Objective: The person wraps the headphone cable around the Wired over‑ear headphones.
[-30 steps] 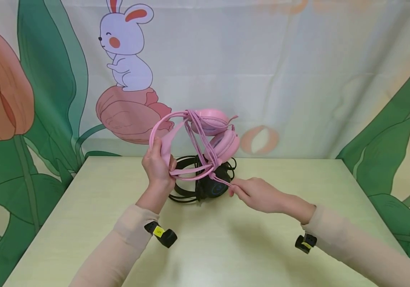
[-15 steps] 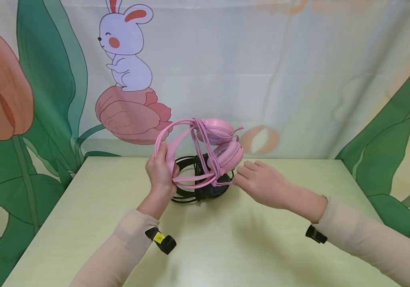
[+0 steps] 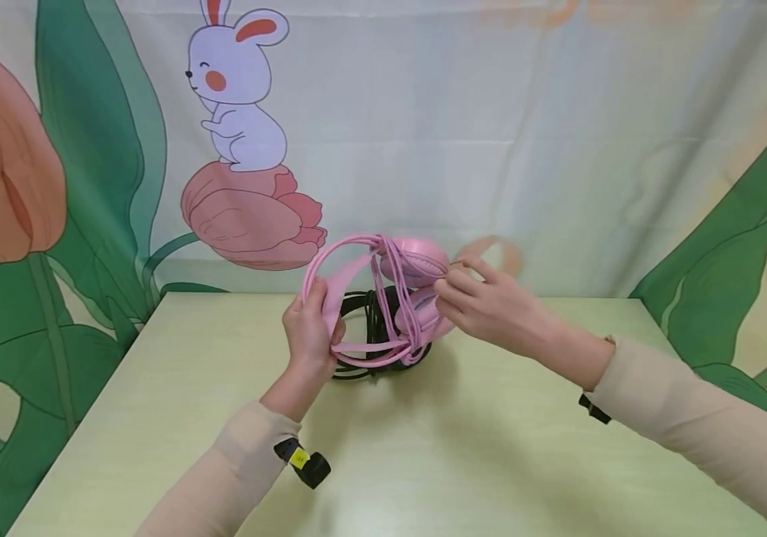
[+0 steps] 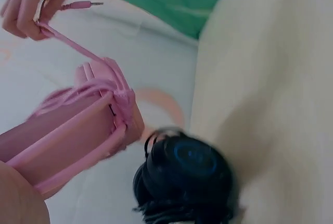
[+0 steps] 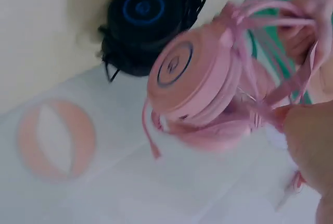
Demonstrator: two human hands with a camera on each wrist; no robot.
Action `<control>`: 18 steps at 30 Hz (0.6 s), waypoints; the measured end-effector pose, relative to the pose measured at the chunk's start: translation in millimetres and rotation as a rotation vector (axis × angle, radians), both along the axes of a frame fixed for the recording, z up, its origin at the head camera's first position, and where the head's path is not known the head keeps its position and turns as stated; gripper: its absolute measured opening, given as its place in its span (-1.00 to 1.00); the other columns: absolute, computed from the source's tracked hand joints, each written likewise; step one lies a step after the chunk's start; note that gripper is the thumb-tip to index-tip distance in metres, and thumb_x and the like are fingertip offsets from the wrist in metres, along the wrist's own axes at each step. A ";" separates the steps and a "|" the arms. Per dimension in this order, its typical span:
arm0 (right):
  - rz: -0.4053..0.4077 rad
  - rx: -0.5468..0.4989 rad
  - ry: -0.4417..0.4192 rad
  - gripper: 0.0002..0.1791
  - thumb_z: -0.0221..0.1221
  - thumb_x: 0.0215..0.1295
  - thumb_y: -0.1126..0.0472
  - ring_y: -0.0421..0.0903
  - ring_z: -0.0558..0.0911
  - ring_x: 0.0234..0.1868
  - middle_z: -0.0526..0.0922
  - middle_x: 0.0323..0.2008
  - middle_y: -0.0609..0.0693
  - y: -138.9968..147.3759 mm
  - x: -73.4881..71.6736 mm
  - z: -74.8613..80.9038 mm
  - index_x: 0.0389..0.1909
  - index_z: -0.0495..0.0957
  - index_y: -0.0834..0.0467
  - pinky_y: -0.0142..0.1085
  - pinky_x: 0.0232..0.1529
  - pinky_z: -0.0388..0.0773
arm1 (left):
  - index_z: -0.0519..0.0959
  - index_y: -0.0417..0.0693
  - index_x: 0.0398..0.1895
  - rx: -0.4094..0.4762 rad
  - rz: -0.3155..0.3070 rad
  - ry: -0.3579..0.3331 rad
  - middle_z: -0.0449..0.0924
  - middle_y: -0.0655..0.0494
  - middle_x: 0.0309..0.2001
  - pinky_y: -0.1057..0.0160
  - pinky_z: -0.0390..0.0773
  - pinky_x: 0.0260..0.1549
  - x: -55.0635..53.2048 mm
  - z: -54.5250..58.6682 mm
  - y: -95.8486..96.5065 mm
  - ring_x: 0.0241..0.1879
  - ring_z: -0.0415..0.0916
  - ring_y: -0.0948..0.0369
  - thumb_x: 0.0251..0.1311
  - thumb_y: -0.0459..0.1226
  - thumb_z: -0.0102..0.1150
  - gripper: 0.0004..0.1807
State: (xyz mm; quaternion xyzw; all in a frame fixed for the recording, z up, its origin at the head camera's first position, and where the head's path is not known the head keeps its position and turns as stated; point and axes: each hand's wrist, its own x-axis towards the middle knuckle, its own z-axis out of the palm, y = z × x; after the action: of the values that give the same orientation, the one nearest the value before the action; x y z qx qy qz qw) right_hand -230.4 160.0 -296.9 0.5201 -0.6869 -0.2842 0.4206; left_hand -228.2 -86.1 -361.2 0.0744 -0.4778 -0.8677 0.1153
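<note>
My left hand grips a pair of pink headphones by the headband, held up above the table. A pink cable is wound in several loops across the band and ear cups. Between the fingers of my right hand, just right of the ear cups, is a stretch of that pink cable, pulled taut in the left wrist view. Its pink jack plug sticks out beyond those fingers. Behind and below, a pair of black headphones lies on the table, partly hidden by the pink pair.
The pale table reaches back to a printed curtain with a rabbit and tulips. A black wrist camera sits on the left sleeve, and another on the right sleeve.
The pink headphones and my left hand have shifted slightly right and down. My right hand has moved up from below the ear cups to beside them, drawing on the cable.
</note>
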 end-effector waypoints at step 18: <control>0.096 -0.207 -0.116 -0.77 -0.18 0.31 0.46 -0.08 0.36 -0.50 0.41 -0.46 0.01 -8.0 -11.4 -9.0 -0.44 0.39 0.18 -0.41 -0.55 0.28 | 0.43 -0.07 -0.47 0.011 -0.082 -0.010 0.31 0.23 -0.75 0.45 0.06 -0.92 12.3 -7.0 13.7 -0.92 0.06 0.35 0.27 -0.14 -0.01 -0.77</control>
State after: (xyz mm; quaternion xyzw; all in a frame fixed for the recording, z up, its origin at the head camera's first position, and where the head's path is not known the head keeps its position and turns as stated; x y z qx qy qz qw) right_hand -241.8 152.1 -305.9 0.5219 -0.7100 -0.1607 0.4447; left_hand -215.9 -72.4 -368.2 0.0595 -0.4763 -0.8739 0.0770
